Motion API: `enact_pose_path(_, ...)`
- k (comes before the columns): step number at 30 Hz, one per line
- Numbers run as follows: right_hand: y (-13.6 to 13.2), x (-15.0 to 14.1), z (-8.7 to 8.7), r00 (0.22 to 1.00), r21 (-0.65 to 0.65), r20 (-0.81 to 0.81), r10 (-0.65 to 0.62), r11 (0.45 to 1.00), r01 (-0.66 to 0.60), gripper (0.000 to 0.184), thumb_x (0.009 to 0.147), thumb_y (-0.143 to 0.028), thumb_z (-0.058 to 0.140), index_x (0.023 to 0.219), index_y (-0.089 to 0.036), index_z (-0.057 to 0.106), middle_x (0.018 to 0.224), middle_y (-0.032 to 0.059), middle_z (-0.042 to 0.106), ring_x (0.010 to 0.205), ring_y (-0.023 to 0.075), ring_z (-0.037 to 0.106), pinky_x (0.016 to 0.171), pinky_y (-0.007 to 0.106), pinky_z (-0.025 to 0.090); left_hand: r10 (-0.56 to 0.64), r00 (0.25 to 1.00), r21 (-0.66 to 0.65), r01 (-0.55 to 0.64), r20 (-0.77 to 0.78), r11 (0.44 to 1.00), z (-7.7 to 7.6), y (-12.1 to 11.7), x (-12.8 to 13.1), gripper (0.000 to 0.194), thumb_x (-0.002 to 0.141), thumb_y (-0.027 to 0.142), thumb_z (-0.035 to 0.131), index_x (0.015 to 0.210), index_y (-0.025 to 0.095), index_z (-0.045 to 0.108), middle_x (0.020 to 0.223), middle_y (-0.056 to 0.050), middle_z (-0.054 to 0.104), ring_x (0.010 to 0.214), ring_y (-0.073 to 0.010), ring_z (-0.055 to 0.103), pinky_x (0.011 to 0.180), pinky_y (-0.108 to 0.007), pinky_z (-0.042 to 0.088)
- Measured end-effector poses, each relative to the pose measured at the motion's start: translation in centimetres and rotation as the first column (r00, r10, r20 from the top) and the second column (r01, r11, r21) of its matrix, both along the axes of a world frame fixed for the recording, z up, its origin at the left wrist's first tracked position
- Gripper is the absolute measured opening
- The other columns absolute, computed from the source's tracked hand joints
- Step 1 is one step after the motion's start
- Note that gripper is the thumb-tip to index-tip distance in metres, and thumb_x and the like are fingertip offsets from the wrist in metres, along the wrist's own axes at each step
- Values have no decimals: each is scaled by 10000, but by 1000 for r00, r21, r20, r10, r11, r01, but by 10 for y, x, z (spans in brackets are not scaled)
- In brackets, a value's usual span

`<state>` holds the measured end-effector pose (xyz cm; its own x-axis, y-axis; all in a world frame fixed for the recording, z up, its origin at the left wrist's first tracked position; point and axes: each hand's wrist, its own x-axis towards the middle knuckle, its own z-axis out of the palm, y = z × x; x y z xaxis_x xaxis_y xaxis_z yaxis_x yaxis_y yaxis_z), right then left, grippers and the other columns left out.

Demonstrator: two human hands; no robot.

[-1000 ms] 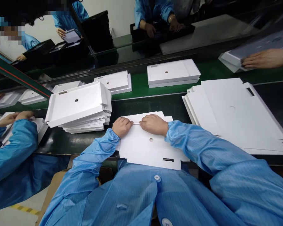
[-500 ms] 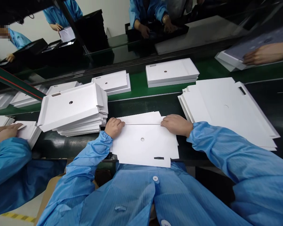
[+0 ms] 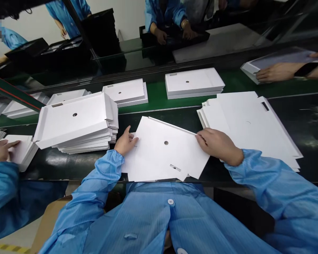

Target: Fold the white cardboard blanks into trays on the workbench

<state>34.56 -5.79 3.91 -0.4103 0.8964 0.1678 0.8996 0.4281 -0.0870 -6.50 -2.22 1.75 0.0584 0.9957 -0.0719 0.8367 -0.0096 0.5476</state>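
A white die-cut cardboard sheet (image 3: 159, 155) with a round hole and a small slot lies tilted in front of me, one long edge creased up. My right hand (image 3: 216, 143) pinches its upper right corner between thumb and fingers. At the left side, my left hand (image 3: 125, 141) has its fingers apart, the thumb beside the sheet's edge. Under the tilted sheet another white sheet (image 3: 125, 164) shows at the left. On the right is a pile of flat white sheets (image 3: 246, 123); on the left, a stack of white folded trays (image 3: 74, 123).
Along the green conveyor (image 3: 155, 91) lie white boxes (image 3: 194, 83) and several others further left. A co-worker's hands (image 3: 278, 72) hold a white box at the far right. Another person's hand (image 3: 1, 151) rests near white pieces at the left. A dark rail runs behind the conveyor.
The sheet has turned clockwise, its right end lower. My left hand has let go of the creased edge and spread its fingers; my right hand has moved right, still pinching the sheet.
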Motion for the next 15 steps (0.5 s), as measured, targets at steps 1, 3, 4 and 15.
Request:
enact_pose_path(1, -6, 2, 1, 1000, -5, -17, -14, 1000, 14, 363, 1018, -309, 368, 914, -177, 690, 912, 101, 703, 848, 229, 643, 733, 331, 461, 20, 999, -30, -18, 50, 999, -1, 4, 1, 846, 849, 421, 678, 1552, 163, 284, 1039, -35, 677, 839, -158, 635, 821, -307, 526)
enact_pose_path(3, -18, 4, 1, 998, -23, -43, -44, 999, 43, 356, 1016, -315, 362, 914, -183, 677, 897, 100, 694, 846, 232, 643, 726, 332, 463, 23, 993, -88, -13, 116, 996, -1, 13, 6, 739, 803, 400, 716, 1450, 155, 456, 948, -11, 672, 776, -144, 621, 765, -285, 523)
enact_pose_path(4, -23, 4, 1, 996, -30, -58, -67, 997, 65, 355, 1015, -315, 357, 916, -183, 672, 894, 101, 690, 852, 235, 644, 726, 331, 465, 10, 990, -131, 9, 139, 991, 0, 19, 10, 647, 783, 391, 730, 1357, 152, 550, 912, -7, 672, 757, -146, 619, 737, -280, 520)
enact_pose_path(15, -36, -29, 15, 961, -435, -69, 267, 859, -270, 431, 1030, -404, 392, 833, -204, 720, 842, 65, 705, 830, 205, 658, 727, 301, 448, -120, 991, 1, 120, -56, 993, 40, 76, 61, 323, 815, 228, 693, 1135, 269, 674, 1136, -6, 705, 1047, -214, 638, 943, -317, 475)
